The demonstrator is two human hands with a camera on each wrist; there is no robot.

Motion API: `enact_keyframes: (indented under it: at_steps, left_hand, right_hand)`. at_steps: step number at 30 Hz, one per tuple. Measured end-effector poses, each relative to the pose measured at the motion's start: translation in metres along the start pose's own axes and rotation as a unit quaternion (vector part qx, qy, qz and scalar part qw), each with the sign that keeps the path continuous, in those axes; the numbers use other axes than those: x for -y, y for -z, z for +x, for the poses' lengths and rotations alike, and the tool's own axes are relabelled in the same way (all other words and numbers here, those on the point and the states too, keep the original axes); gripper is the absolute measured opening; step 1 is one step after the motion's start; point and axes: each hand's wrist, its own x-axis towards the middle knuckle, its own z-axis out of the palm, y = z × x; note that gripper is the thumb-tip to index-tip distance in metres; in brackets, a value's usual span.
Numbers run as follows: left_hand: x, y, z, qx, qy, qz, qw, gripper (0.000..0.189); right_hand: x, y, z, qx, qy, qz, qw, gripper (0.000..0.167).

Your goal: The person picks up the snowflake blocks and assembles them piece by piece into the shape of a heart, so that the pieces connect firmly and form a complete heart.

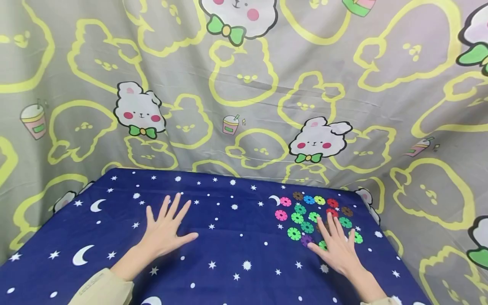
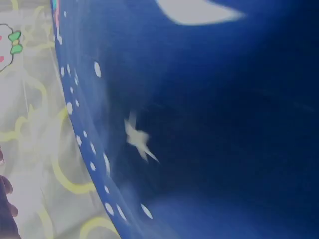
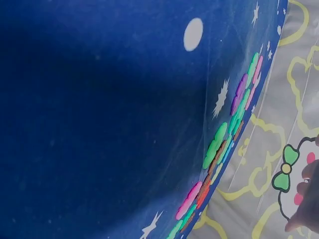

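- Notched discs (image 1: 313, 216): loose patch on the right half of the table, laid flat, mixed colours, most near or just beside a neighbour.
- Right hand (image 1: 337, 250): fingers straight and spread over the near right side of the patch, nothing gripped. Contact with the discs: can't tell, wrist view is too edge-on.
- Thumb tip is just beside the purple disc (image 1: 306, 239); a green disc (image 1: 323, 245) shows between thumb and index finger. Brown disc (image 1: 322, 227) is partly covered by the fingers.
- Handling, my read: thin and flat, so pinch by the rim, fingertip into a notch, rather than pressing from above. Outer ones should come up cleaner, e.g. the near green disc (image 1: 294, 233).
- Lift before sliding; a low drag would likely shove neighbours.
- Left hand (image 1: 165, 231): well apart from the right, fingers spread, nothing held, over bare cloth left of the discs.
- In the way: mainly the right hand itself, blocking part of the patch from the head view.
- Around: dark blue cloth (image 1: 228, 250) with white stars and moons; stars could distract among the discs. Cartoon-print curtain (image 1: 183, 72) behind and at both sides.
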Motion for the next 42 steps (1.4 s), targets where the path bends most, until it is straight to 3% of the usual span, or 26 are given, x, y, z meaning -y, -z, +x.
enact_keyframes:
  at_steps: [6,12,17,20,25,33,39,42]
  left_hand:
    - [-0.024,-0.011,0.025,0.005,-0.047,-0.017,0.9987,0.085]
    - [-0.065,-0.026,0.056,0.062,-0.109,-0.050,0.9908,0.086]
    - [-0.100,-0.049,0.078,0.101,-0.142,-0.063,0.9827,0.084]
    - [-0.116,-0.067,0.088,0.105,-0.157,-0.054,0.9805,0.079]
    - [-0.139,-0.093,0.100,0.108,-0.185,0.003,0.9767,0.069]
    - [-0.168,-0.118,0.123,0.120,-0.155,-0.002,0.9805,0.056]
    - [-0.187,-0.132,0.142,0.103,-0.122,0.032,0.9867,0.051]
    - [-0.195,-0.137,0.152,0.109,-0.096,0.034,0.9889,0.050]
  right_hand:
    - [0.001,-0.005,0.004,0.002,-0.008,0.005,1.0000,0.079]
    - [0.002,-0.017,0.021,-0.010,-0.009,0.007,0.9999,0.069]
    - [0.007,-0.027,0.034,0.029,0.006,0.012,0.9995,0.054]
    - [0.013,-0.032,0.041,0.057,0.010,0.019,0.9982,0.049]
    - [0.018,-0.040,0.049,0.097,0.006,0.016,0.9952,0.044]
    - [0.016,-0.049,0.050,0.089,-0.008,0.044,0.9950,0.027]
    - [0.017,-0.040,0.043,0.053,0.018,0.068,0.9961,0.021]
    - [0.016,-0.033,0.038,0.041,0.038,0.065,0.9963,0.021]
